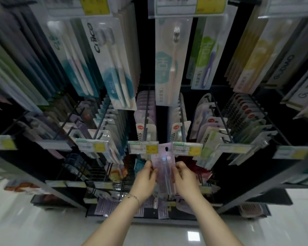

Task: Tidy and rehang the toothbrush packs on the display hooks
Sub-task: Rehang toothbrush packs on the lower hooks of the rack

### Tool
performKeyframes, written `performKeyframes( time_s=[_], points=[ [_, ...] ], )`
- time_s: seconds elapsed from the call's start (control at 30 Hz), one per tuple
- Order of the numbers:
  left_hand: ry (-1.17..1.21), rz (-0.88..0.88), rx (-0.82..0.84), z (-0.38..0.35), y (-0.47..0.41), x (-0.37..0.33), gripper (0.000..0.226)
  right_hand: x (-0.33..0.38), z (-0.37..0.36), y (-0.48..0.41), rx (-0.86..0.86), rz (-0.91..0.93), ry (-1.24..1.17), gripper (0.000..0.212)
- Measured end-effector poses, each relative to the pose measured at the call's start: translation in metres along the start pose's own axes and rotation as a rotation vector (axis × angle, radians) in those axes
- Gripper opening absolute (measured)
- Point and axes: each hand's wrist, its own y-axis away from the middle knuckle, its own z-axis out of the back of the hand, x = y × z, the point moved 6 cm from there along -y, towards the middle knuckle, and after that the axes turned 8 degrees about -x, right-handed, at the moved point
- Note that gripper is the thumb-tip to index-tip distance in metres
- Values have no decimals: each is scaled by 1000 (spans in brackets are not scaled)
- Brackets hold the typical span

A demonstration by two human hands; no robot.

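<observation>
A lilac toothbrush pack [164, 162] stands upright between my two hands, low in the middle of the display. My left hand [145, 178] pinches its left edge and my right hand [185, 176] grips its right edge. The pack's hang hole sits between two price tags [143, 147], just below and in front of the hooks [146, 114] that carry rows of similar packs. The lower part of the pack is hidden behind my fingers.
Long toothbrush packs [114, 68] hang from the upper hooks, close above my hands. More hooks and packs [238, 110] fill the rows left and right. A lower row of lilac packs [103, 205] hangs beneath my wrists, above a glossy white floor [43, 228].
</observation>
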Motion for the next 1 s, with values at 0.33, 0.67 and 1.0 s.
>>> performKeyframes(
  time_s=[0.33, 0.67, 1.0],
  points=[
    [-4, -7, 50, 14, 37, 17, 6, -7, -14, 46, 9, -33, -63, 14],
    [60, -122, 64, 37, 57, -8, 3, 12, 0, 74, -127, 18, -188, 18],
    [128, -271, -33, 77, 61, -33, 15, 61, 11, 80, -180, 198, -285, 21]
  ],
)
